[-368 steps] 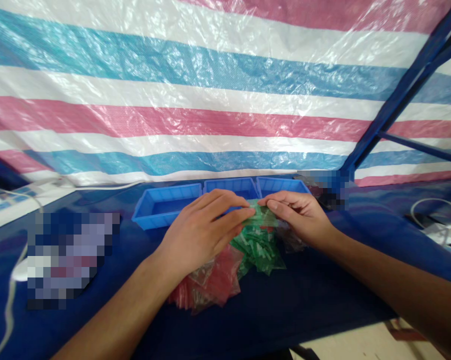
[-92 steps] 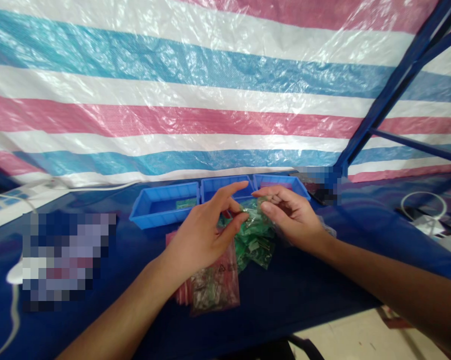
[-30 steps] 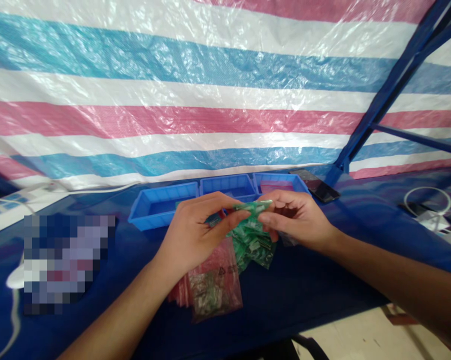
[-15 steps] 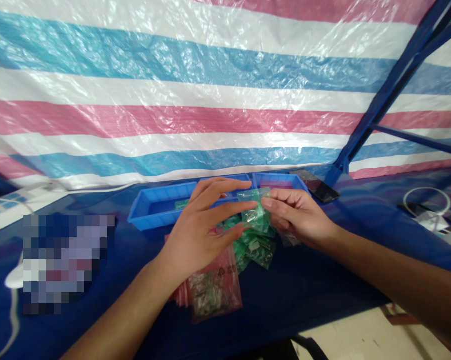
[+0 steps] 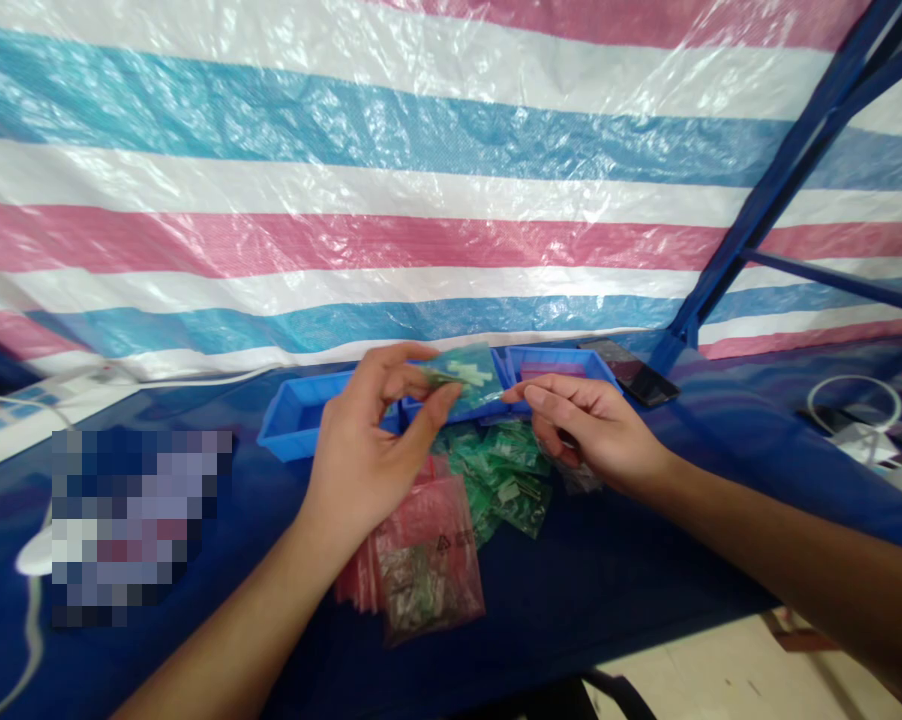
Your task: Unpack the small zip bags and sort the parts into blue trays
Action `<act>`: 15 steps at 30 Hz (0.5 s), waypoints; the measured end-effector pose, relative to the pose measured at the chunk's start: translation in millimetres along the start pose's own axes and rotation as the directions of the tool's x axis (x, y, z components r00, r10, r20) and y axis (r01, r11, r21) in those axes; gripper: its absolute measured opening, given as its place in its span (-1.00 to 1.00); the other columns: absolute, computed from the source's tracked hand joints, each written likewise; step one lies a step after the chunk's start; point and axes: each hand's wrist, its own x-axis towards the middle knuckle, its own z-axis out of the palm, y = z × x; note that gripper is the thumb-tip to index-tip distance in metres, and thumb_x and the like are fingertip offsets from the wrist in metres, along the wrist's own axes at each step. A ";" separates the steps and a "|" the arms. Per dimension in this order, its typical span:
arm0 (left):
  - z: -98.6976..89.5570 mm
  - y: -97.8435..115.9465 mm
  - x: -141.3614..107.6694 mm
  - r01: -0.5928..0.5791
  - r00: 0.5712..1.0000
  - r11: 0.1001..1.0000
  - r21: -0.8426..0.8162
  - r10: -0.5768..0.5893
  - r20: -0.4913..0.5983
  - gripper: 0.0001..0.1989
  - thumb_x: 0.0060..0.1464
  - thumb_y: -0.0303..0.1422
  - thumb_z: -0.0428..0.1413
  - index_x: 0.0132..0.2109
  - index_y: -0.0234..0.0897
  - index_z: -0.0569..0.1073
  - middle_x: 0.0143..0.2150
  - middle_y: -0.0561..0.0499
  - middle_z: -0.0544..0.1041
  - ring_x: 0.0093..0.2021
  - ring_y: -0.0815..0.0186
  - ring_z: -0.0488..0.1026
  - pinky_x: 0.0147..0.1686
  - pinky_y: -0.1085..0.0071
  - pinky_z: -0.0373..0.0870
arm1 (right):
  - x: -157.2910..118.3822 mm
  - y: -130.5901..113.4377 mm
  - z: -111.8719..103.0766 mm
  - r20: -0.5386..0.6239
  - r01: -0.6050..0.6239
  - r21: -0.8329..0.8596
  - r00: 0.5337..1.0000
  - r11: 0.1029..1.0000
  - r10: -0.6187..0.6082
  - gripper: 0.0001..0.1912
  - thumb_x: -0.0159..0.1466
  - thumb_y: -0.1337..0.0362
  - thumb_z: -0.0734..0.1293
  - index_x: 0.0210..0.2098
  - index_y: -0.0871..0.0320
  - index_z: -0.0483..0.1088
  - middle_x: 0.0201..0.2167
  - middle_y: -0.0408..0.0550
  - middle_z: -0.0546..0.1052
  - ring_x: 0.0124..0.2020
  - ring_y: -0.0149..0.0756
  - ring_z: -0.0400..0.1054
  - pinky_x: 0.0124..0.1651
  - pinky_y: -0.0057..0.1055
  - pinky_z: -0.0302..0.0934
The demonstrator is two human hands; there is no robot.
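Note:
My left hand (image 5: pixel 376 430) pinches a small clear plastic bag (image 5: pixel 466 375) with a green circuit board and pale parts inside, held up over the blue bins. Beside the bag's right edge is my right hand (image 5: pixel 590 425), its index finger stretched out and the other fingers loosely bent. Nothing shows between its thumb and index finger. Below both hands lies a pile of green bagged boards (image 5: pixel 507 475). A pink-tinted bag (image 5: pixel 436 570) with small parts inside rests on a stack of pink bags (image 5: pixel 361 572), nearer to me.
Blue plastic bins (image 5: pixel 301 415) stand along the back of the blue table (image 5: pixel 571 600). A dark phone (image 5: pixel 638 375) lies at the back right, near a blue metal frame (image 5: pixel 751 220). A blurred-out item (image 5: pixel 136 530) and white cable (image 5: pixel 27 640) are on the left.
My left hand has closed on the clear bag and moved it left and slightly up, out of my right hand. My right hand has stayed nearly in place, its grip loosened.

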 end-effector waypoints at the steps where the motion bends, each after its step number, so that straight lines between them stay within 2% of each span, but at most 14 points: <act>1: -1.9 -2.3 2.3 0.032 0.998 0.998 -0.047 -0.034 -0.045 -0.66 0.37 -0.23 0.28 0.20 -0.10 0.45 -0.31 0.12 0.54 -0.27 0.30 0.57 -0.13 0.36 0.53 | 0.2 -0.3 0.1 -0.004 0.001 0.000 1.000 1.000 -0.001 -0.53 0.44 -0.11 0.42 -0.01 0.19 0.62 -0.64 -0.26 0.37 -0.68 -0.47 0.13 -0.60 -0.47 -0.02; 3: -9.2 -8.2 8.2 0.064 0.992 0.996 -0.054 -0.069 -0.103 -0.68 0.37 -0.24 0.26 0.18 -0.09 0.41 -0.36 0.16 0.46 -0.36 0.34 0.50 -0.22 0.39 0.50 | 0.6 -0.8 0.6 -0.017 0.000 0.003 1.000 1.000 0.000 -0.52 0.43 -0.11 0.44 -0.01 0.21 0.62 -0.65 -0.26 0.37 -0.68 -0.47 0.13 -0.60 -0.47 -0.02; 6: -27.0 -20.3 18.2 0.107 0.991 0.973 0.205 -0.089 -0.098 -0.74 0.34 -0.24 0.23 0.11 -0.11 0.45 -0.23 0.08 0.56 -0.39 0.32 0.51 -0.34 0.39 0.43 | 1.3 -1.0 1.1 -0.023 -0.006 0.006 1.000 1.000 0.006 -0.53 0.41 -0.10 0.46 -0.03 0.21 0.61 -0.65 -0.26 0.38 -0.69 -0.48 0.14 -0.61 -0.48 0.00; 9: -45.5 -35.1 26.1 0.128 0.992 0.880 0.458 -0.117 -0.052 -0.66 0.30 -0.31 0.19 0.18 -0.17 0.44 -0.08 -0.05 0.63 -0.33 0.22 0.57 -0.28 0.32 0.43 | 1.3 0.2 0.5 -0.036 0.003 0.005 0.999 1.000 -0.003 -0.54 0.41 -0.09 0.46 -0.05 0.21 0.62 -0.65 -0.26 0.39 -0.69 -0.48 0.15 -0.61 -0.49 0.03; 12: -59.7 -47.3 30.4 0.106 0.993 0.782 0.614 -0.112 -0.029 -0.71 0.28 -0.33 0.14 0.12 -0.18 0.49 -0.17 -0.08 0.63 -0.28 0.09 0.56 -0.16 0.22 0.45 | 0.9 1.5 -0.2 -0.050 0.020 0.002 0.999 1.000 -0.020 -0.54 0.41 -0.09 0.46 -0.05 0.22 0.62 -0.64 -0.26 0.40 -0.68 -0.48 0.17 -0.61 -0.49 0.05; 15: -69.4 -51.8 30.9 0.180 0.969 0.647 0.741 -0.248 -0.019 -0.77 0.29 -0.32 0.08 0.04 -0.24 0.50 -0.14 -0.19 0.61 -0.14 -0.05 0.57 -0.02 0.07 0.47 | 1.0 2.0 -0.1 -0.052 0.024 -0.004 0.998 1.000 -0.024 -0.54 0.40 -0.10 0.47 -0.06 0.22 0.62 -0.64 -0.25 0.40 -0.68 -0.47 0.19 -0.61 -0.50 0.07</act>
